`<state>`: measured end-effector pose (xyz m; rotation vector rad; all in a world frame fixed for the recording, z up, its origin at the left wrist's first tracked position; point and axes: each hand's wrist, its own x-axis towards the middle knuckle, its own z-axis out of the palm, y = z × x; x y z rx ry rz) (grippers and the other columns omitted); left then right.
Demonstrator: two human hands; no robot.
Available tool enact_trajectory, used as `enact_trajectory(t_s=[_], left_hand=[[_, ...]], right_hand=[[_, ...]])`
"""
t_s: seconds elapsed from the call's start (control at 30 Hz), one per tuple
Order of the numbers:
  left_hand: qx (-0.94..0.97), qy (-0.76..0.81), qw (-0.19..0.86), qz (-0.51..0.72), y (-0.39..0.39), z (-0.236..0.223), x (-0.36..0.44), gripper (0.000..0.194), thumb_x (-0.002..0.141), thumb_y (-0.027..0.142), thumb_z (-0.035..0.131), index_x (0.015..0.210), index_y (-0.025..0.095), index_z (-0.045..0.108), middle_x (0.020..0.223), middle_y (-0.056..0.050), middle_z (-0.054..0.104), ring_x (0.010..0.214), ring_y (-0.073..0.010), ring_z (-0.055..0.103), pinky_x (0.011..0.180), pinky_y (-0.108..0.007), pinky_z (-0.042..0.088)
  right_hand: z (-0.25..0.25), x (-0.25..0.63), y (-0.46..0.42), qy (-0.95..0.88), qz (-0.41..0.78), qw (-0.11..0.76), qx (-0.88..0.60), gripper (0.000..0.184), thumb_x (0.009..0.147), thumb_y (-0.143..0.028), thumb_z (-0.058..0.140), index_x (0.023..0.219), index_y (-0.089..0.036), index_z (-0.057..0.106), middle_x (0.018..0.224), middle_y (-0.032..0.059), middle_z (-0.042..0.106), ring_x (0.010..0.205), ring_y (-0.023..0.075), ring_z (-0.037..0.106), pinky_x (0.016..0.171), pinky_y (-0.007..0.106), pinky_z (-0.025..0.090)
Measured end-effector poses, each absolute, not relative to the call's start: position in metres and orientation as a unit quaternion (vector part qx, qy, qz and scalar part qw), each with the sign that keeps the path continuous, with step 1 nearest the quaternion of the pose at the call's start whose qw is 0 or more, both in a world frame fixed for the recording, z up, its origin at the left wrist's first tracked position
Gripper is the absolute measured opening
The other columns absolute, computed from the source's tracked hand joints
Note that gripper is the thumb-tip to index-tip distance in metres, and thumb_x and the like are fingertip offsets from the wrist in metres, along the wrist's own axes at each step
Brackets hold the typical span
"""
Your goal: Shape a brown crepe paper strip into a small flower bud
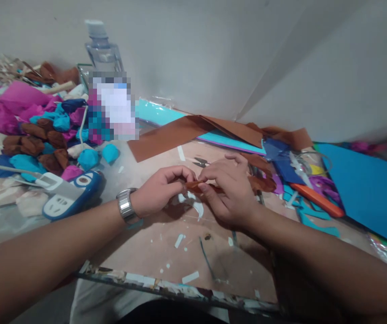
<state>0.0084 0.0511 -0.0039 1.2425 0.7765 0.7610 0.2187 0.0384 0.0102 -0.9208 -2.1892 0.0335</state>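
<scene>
Between my two hands, over the middle of the board, is a piece of brown crepe paper point(193, 186). My left hand point(163, 186), with a metal watch point(126, 204) on its wrist, pinches the paper's left end between thumb and fingertips. My right hand point(230, 191) holds the same piece, its thumb and index finger meeting near the left fingertips. Part of the paper is hidden under the right hand. Just behind the hands lies a small pair of thread snips point(200, 162). White scraps point(196, 209) lie below the fingers.
Brown paper strips point(169, 135) stretch behind the hands. At left are a blue glue gun point(72, 195) and a heap of coloured crepe-paper pieces point(38, 144), with a clear bottle point(104, 54) behind. An orange cutter point(317, 200) and a blue sheet point(369, 189) lie at right.
</scene>
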Motion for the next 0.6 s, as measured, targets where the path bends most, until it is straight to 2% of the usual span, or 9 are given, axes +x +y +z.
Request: enact_trajectory(t_s=[0.17,0.4,0.5,0.6], left_hand=[[0.537,0.333,0.700,0.333,0.0522,-0.0061,0.0075,0.008,0.083,0.026,0.062,0.086,0.018,0.063,0.078,-0.002,0.058,0.054,-0.0082,0.044,0.042,-0.019,0.030],[0.538,0.391,0.675,0.319,0.0488,0.0024,0.0129,0.009,0.085,0.022,0.054,0.077,0.019,0.055,0.064,0.003,0.051,0.046,-0.0071,0.040,0.041,-0.019,0.031],[0.546,0.394,0.647,0.359,0.0473,-0.0015,0.0113,0.008,0.090,0.022,0.049,0.090,0.021,0.057,0.070,0.002,0.056,0.049,-0.0088,0.043,0.043,-0.021,0.032],[0.637,0.386,0.526,0.410,0.0466,-0.0044,0.0085,0.010,0.095,0.025,0.053,0.100,0.021,0.061,0.083,-0.001,0.062,0.062,-0.0116,0.053,0.055,-0.024,0.043]], right_hand=[[0.0091,0.2186,0.0393,-0.859,0.011,0.363,-0.361,0.008,0.098,-0.028,0.057,0.094,-0.024,0.063,0.093,-0.0011,0.074,0.092,0.0187,0.067,0.110,0.047,0.026],[0.0081,0.2194,0.0396,-0.859,0.006,0.361,-0.363,0.009,0.099,-0.029,0.057,0.093,-0.024,0.061,0.091,-0.0005,0.073,0.090,0.0187,0.067,0.109,0.048,0.027],[0.0077,0.2197,0.0404,-0.861,-0.005,0.351,-0.368,0.009,0.099,-0.029,0.058,0.094,-0.024,0.062,0.092,-0.0003,0.073,0.091,0.0192,0.066,0.107,0.047,0.028],[0.0077,0.2191,0.0413,-0.863,-0.020,0.338,-0.374,0.009,0.099,-0.030,0.059,0.094,-0.024,0.063,0.092,-0.0004,0.073,0.093,0.0196,0.065,0.105,0.046,0.028]])
